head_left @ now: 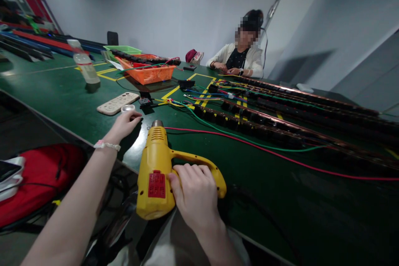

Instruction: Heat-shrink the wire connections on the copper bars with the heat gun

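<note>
While right hand (197, 191) grips heat gun (153, 156), left hand (125, 124) half-curls, seemingly empty, over green table (43, 81), wall (149, 8) beyond.

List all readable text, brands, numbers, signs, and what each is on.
None legible.
Red panel on the yellow heat gun: dark marks, unreadable.
Bottle label: too blurred.
Phone-like item: small marks, too small to tell whether text.
</note>
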Tool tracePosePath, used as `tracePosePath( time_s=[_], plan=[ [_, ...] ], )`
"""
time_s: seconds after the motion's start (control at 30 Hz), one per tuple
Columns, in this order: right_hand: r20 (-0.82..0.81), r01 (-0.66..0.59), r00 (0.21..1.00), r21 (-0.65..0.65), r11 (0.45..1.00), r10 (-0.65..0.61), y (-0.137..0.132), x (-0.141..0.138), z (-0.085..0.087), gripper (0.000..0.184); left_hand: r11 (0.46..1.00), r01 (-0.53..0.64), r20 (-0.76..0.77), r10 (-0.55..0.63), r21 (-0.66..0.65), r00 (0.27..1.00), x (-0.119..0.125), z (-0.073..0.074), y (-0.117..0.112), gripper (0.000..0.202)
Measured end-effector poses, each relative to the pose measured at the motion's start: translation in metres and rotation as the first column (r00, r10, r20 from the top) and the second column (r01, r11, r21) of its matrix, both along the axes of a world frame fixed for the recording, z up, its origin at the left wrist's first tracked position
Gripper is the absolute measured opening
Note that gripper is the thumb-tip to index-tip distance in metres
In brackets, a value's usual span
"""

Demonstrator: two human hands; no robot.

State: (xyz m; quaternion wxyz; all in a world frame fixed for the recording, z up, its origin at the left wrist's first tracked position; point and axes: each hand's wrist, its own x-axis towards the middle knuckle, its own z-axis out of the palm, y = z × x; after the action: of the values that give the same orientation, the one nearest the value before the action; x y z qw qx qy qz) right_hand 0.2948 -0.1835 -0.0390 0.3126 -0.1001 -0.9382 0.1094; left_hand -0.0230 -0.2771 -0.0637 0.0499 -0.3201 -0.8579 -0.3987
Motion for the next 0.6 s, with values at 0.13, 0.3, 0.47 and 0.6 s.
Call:
tracePosePath(
  time_s=[0.13, 0.3, 0.47, 0.6],
  plan=[
    [0.015, -0.029, 0.999, -0.087, 0.996, 0.030, 0.004, 0.015, 0.006, 0.030, 0.998, -0.048, -0.080, 0.044, -0.045, 0.996, -0.021, 0.004, -0.010, 0.036],
    [0.135, 0.017, 0.991, -0.083, 0.996, -0.005, 0.017, 0.037, 0.004, 0.045, 0.986, 0.151, -0.068, -0.156, -0.077, 0.985, 0.005, 0.011, -0.008, 0.051],
    [0.203, -0.015, 0.979, -0.069, 0.997, 0.029, 0.021, 0.040, 0.002, 0.064, 0.889, 0.425, -0.022, -0.434, -0.171, 0.900, 0.037, 0.012, 0.000, 0.046],
    [0.192, -0.020, 0.981, -0.042, 0.999, 0.028, 0.023, 0.036, 0.002, 0.059, 0.898, 0.409, -0.002, -0.415, -0.162, 0.910, 0.044, 0.014, 0.006, 0.039]
  ],
)
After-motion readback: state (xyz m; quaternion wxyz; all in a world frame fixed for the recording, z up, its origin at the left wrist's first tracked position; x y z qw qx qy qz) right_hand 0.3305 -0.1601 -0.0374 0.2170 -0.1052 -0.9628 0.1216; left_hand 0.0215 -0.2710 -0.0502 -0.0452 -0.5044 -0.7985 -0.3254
